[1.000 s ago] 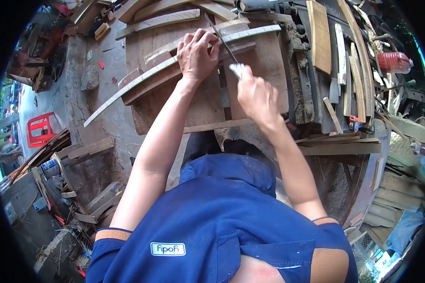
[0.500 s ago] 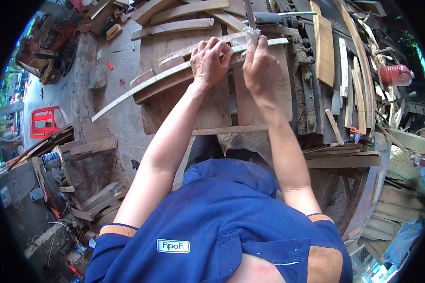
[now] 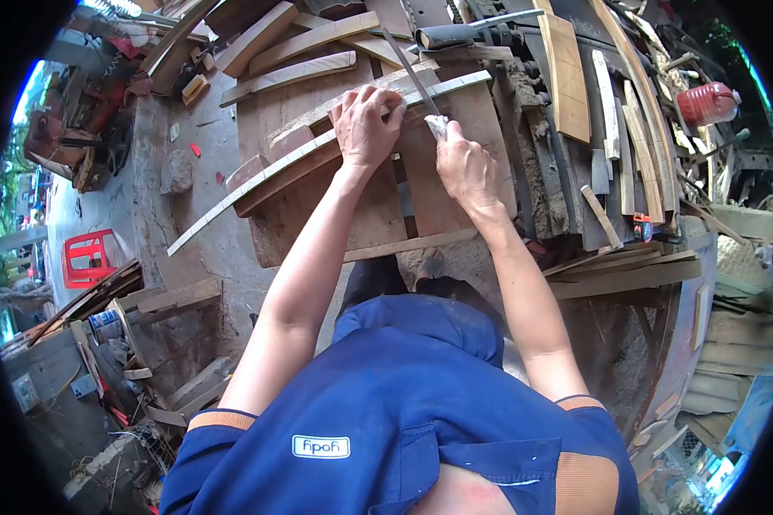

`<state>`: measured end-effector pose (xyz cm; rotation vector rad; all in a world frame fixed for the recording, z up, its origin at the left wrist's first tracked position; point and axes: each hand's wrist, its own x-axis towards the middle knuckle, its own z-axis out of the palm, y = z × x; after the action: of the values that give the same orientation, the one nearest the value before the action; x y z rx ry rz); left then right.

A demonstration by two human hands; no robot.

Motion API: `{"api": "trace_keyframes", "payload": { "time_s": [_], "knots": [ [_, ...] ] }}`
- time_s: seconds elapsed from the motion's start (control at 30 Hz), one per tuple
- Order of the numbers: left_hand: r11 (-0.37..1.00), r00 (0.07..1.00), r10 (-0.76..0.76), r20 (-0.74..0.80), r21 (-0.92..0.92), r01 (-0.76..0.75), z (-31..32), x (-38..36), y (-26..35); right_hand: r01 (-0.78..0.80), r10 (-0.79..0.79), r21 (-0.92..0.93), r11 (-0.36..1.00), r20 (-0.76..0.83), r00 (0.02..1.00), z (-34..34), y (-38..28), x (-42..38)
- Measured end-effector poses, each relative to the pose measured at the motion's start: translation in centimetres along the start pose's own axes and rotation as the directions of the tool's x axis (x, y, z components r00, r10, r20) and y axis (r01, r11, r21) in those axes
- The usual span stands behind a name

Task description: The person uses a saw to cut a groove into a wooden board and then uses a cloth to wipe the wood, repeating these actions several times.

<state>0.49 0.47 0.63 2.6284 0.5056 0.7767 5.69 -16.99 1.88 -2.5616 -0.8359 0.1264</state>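
Note:
A long pale wooden strip [image 3: 270, 170] with marks at intervals lies slantwise across a brown wooden block [image 3: 301, 178] on the work table. My left hand [image 3: 365, 124] is curled over the strip and presses on it, right of its middle. In my right hand [image 3: 471, 169] is the whitish handle of a hand saw [image 3: 417, 81]. Its narrow dark blade points away from me and crosses over the strip near its right end. Teeth are too small to make out. Both hands are closed, the right one just on my side of the strip.
Several cut boards [image 3: 292, 75] lie at the far side of the table [image 3: 335, 225]. To the right is a pile of timber [image 3: 567, 81] with a tape measure [image 3: 642, 227] and a red bottle [image 3: 709, 105]. A red plastic stool [image 3: 88, 257] stands on the floor at left.
My right hand has drawn the saw back toward me, so more of the blade shows beyond the strip. My left hand stays on the strip. The whole view has shifted slightly.

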Motion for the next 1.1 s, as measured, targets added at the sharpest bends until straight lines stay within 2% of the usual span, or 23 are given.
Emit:
{"api": "trace_keyframes", "payload": {
  "time_s": [0.13,0.23,0.33,0.43,0.6,0.77,0.9,1.0,1.1],
  "knots": [
    [0.999,1.000,-0.022,-0.006,-0.023,0.022,0.4,0.0,-0.2,-0.012,0.012,0.034,0.999,0.002,1.000,-0.8,-1.5,-0.7],
    [1.000,1.000,-0.017,-0.005,-0.015,0.017,0.3,-0.1,-0.3,0.038,-0.038,-0.005,0.999,0.013,0.999,-0.5,-2.1,-1.6],
    [1.000,1.000,-0.016,-0.008,-0.006,0.016,0.5,-0.1,-0.1,0.069,-0.069,-0.153,0.986,0.006,0.998,-0.6,-2.5,-1.9],
    [1.000,0.999,-0.027,-0.016,0.012,0.028,0.3,0.0,0.2,0.076,-0.073,-0.193,0.978,0.021,0.997,-0.8,-2.7,-1.7],
    [0.999,0.999,-0.036,-0.021,0.001,0.036,0.5,0.1,-0.2,0.068,-0.062,-0.168,0.983,0.041,0.997,-0.8,-2.8,-1.7],
    [0.996,0.997,0.036,-0.062,-0.077,-0.040,0.8,-0.1,-1.2,0.062,-0.051,-0.147,0.987,0.081,0.995,-1.1,-2.9,-1.5],
    [0.998,0.997,0.042,-0.066,-0.045,-0.045,1.0,-0.2,-1.0,0.038,-0.033,-0.075,0.996,0.079,0.996,-0.4,-3.1,0.9],
    [0.999,0.997,0.049,-0.060,0.000,-0.049,0.8,-0.4,-0.9,0.072,-0.070,-0.093,0.993,0.033,0.997,1.1,-3.9,2.5],
    [0.999,0.997,0.035,-0.065,-0.004,-0.035,0.7,-0.2,-0.6,0.128,-0.128,-0.056,0.990,-0.009,0.992,0.2,-2.8,0.1]
  ]
}}
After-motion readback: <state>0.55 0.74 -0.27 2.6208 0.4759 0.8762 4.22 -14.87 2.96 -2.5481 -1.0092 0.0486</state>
